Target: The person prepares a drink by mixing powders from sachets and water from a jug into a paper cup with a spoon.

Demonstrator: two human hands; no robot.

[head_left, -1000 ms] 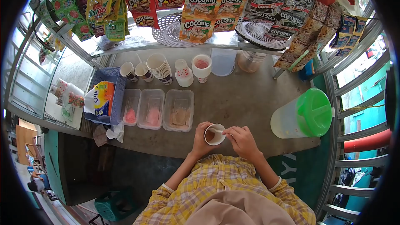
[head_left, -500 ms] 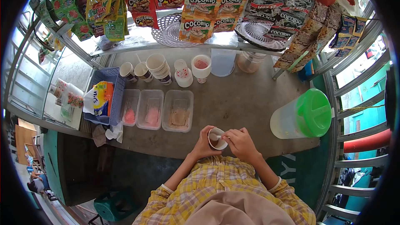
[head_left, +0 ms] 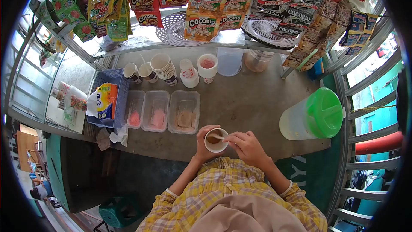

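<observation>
My left hand [head_left: 203, 145] is wrapped round a white paper cup [head_left: 216, 148] close to the table's front edge. The cup leans so that its mouth faces up toward me, showing brown liquid [head_left: 213, 139] inside. Between the pinched fingers of my right hand [head_left: 245, 147] is a white spoon [head_left: 218, 136], its lower end in the liquid. Left of the cup stand clear tubs, one with brown powder [head_left: 184, 119] and two with pink powder [head_left: 158, 118].
Stacked paper cups [head_left: 162, 66] line the table's back, near a smaller cup holding pink contents [head_left: 207, 63]. A blue basket [head_left: 121, 99] with a packet stands left. At right is a green-lidded jug [head_left: 296, 120]. Drink sachets [head_left: 201, 25] hang overhead; a green stool [head_left: 118, 212] sits below.
The cup has tilted toward me and shifted slightly left, so more of its brown contents shows. Both hands keep hold of the cup and spoon.
</observation>
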